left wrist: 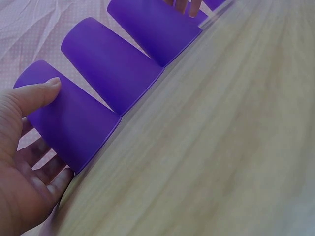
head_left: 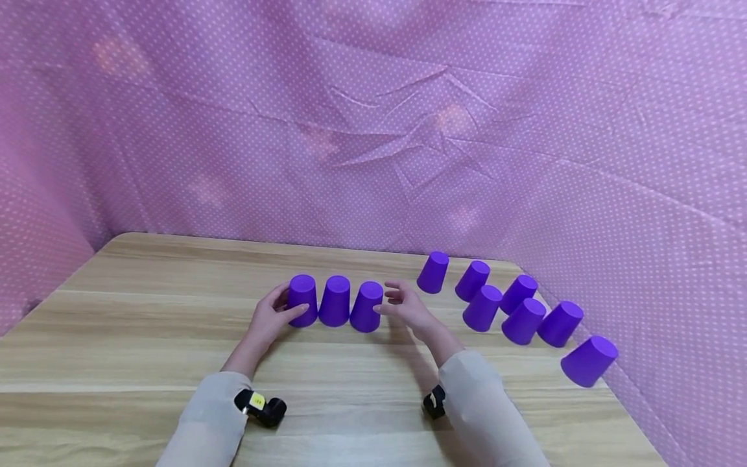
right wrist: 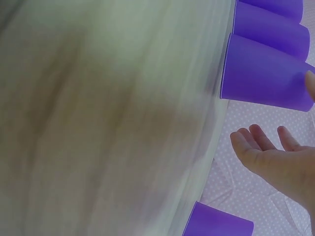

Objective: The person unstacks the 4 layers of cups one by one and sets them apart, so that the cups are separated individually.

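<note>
Three purple cups stand upside down in a row near the middle of the table, rims touching or nearly so. My left hand holds the left cup, its thumb across the front and its fingers around the far left side; the left wrist view shows the thumb on the cup wall. Between the outer two stands the middle cup. My right hand is beside the right cup, fingers spread and apart from it. Its thumb is at the cup's side; whether it presses is unclear.
Several more upside-down purple cups stand spread over the right side of the wooden table, among them a far cup and a near-right cup. A pink dotted cloth hangs behind the table and along its sides.
</note>
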`<state>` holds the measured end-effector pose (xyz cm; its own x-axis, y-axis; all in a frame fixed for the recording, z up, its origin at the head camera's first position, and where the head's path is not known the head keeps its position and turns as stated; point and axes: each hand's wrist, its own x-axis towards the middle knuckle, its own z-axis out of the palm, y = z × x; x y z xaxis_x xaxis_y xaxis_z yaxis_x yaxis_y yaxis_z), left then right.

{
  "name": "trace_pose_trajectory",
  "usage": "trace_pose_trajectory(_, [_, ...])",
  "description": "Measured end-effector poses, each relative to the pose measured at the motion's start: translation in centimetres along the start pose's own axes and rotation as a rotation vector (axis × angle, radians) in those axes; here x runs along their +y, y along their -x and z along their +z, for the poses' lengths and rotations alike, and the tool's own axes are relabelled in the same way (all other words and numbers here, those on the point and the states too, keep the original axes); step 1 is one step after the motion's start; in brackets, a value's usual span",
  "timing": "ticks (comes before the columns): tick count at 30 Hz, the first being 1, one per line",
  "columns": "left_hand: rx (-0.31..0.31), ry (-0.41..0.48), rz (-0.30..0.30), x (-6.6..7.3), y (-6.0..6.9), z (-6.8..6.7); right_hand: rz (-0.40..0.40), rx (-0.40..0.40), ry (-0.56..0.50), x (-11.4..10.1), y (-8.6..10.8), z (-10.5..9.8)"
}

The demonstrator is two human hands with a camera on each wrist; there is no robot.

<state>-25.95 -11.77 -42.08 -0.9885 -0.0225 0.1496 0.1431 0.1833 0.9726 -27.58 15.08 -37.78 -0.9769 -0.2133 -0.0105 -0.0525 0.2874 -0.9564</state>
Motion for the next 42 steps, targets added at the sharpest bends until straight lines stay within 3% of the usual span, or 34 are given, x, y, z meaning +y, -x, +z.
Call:
trace_pose_trajectory(10, [-0.003, -0.009, 0.007, 0.1, -0.2, -0.1, 0.004, 0.002, -0.056, 0.1, -0.5, 0.5])
trace_pose_trajectory(42, [-0.008, -0.002, -0.020, 0.4, 0.0, -0.2, -0.029, -0.038, -0.070, -0.5, -0.5, 1.3])
